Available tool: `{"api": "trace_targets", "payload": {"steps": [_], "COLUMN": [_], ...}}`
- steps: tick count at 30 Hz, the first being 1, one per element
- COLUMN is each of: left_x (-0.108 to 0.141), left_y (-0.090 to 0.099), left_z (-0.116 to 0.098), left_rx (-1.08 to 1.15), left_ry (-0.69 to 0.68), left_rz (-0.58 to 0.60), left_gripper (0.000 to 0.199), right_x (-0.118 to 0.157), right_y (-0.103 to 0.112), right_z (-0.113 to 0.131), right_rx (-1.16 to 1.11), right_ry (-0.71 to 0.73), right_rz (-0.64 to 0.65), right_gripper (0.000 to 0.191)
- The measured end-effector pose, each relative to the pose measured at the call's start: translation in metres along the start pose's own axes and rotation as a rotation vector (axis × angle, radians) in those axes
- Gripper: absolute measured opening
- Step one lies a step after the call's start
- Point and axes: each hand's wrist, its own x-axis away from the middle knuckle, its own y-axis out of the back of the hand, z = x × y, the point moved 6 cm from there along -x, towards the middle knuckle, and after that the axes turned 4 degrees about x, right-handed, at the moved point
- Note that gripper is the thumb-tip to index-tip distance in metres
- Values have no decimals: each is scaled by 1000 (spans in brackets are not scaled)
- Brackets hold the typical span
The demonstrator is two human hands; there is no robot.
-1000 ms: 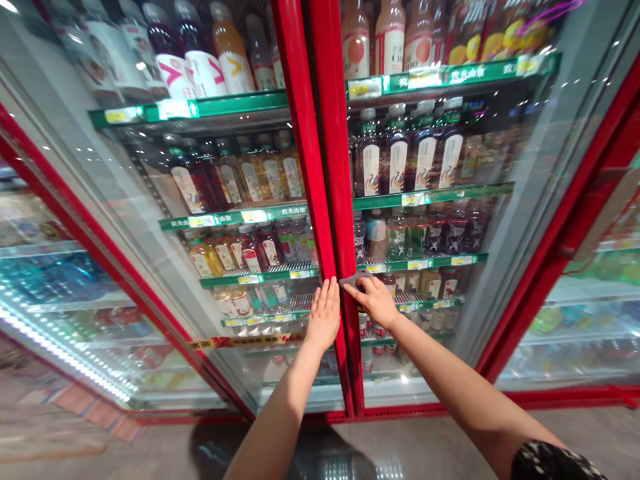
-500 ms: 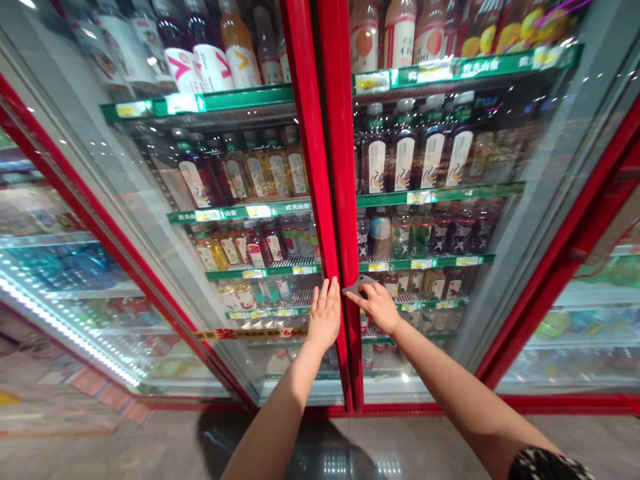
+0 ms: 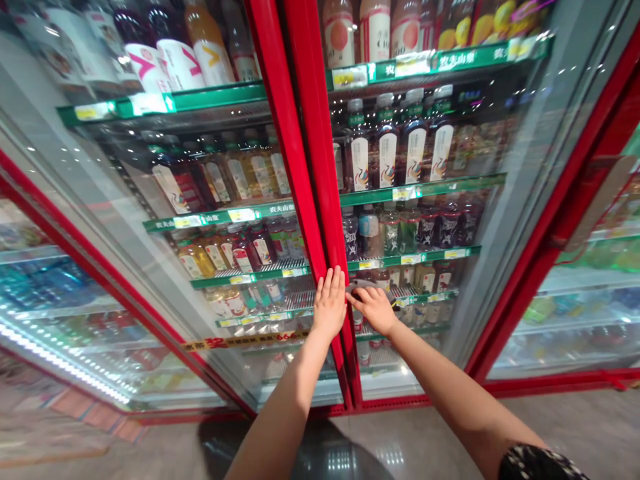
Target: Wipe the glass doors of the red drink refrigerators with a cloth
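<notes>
Fingers of the right hand have come further down over the grey piece, so that less of it shows than half a second ago; the left hand has shifted nearer the seam between the two red bars. State of hands: left, flat, fingers extended, grasping nothing, laid along the left red bar; right, fingers bent, appearing to grasp the grey piece, force not visible from where I stand. Location: the grey piece sits at the right red bar, in front of the cooler's bottles; whether it is fixed to that bar or loose, I cannot tell. Handling, by judgement: if loose, it should be light, thin and not fragile; if fixed, stiff and held by its mount; the glossy bars are probably rigid and slippery. Recommended hold: thumb beneath the grey piece's near edge, fingers across its top; flat palm on the left bar as a brace.
</notes>
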Motion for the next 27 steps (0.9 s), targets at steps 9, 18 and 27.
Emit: {"api": "trace_targets", "payload": {"steps": [9, 18, 27], "left_x": [-2, -13, -13], "left_y": [1, -25, -21], "left_z": [-7, -10, -14], "left_rx": [24, 12, 21], "left_ry": [-57, -47, -14], "left_rz": [-38, 17, -44], "left_gripper": [94, 95, 91], "right_x": [7, 44, 91], "right_y": [8, -21, 2], "right_z": [-35, -29, -109], "right_rx": [-3, 10, 30], "right_ry": [-88, -243, -629], "right_rz": [-96, -111, -403], "right_gripper": [54, 63, 59]}}
